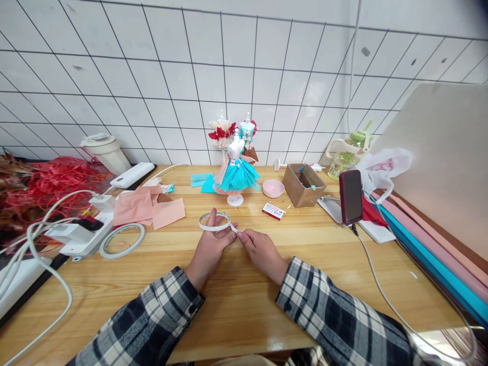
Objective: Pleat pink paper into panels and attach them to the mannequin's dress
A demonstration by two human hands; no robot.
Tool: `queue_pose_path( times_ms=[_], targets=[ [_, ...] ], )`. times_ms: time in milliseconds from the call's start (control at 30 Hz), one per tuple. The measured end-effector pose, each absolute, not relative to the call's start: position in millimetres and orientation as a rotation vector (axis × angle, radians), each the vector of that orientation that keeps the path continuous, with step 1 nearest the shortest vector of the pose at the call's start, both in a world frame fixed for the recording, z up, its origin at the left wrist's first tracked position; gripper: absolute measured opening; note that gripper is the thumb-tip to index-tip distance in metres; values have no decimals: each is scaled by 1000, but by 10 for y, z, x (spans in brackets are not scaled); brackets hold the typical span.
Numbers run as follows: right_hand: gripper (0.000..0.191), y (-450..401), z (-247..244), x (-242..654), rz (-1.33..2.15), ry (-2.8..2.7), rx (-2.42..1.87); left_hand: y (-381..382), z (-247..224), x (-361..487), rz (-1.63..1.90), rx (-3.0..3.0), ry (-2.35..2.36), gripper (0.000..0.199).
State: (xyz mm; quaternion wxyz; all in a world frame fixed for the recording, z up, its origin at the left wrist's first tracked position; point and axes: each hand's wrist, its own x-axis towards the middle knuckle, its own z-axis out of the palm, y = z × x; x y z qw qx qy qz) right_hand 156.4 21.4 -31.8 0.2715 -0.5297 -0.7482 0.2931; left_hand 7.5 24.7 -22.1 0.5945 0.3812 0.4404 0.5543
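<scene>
Holds a white tape roll (209, 228) in the left hand (212, 244), with 1 finger up through the ring and the thumb stretched toward the right hand (262, 250). Pinches a short strip of tape (234, 229) between thumb and forefinger on the right, close beside the left fingertips. Spans the small gap between the 2 hands with that strip, the roll sitting over the left hand and to the left of the right hand, above the wooden table (244, 315). Cannot tell the exact curl of the other left fingers, partly hidden.

Beyond the hands, shows a dress form (237, 175) in turquoise and peach, with 2 more dressed forms (221, 136) behind. Shows turquoise sheets (199, 180) to its left; to its right, a pink bowl (273, 193), a small red-and-white box (273, 211) and an open cardboard box (302, 195).

Farther left, shows peach sheets (169, 212) and a 2nd tape roll (121, 254), flat near a white power strip (86, 245). Farther right, shows an upright phone (351, 197).
</scene>
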Motion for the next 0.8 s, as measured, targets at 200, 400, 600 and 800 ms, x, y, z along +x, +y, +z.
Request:
queue_pose_path(
  times_ms=[200,400,600,800],
  targets=[
    [40,215,-344,1548,797,-1988,-1425,241,-219,81,1293,880,1021,102],
    [40,228,-364,1548,777,-1997,-1432,233,-178,101,1292,852,1010,107],
    [43,224,-284,1593,714,-2080,-1497,247,-183,73,1236,774,1000,110],
    [44,323,-282,1716,744,-2080,-1492,230,-162,71,1218,688,990,100]
  ],
)
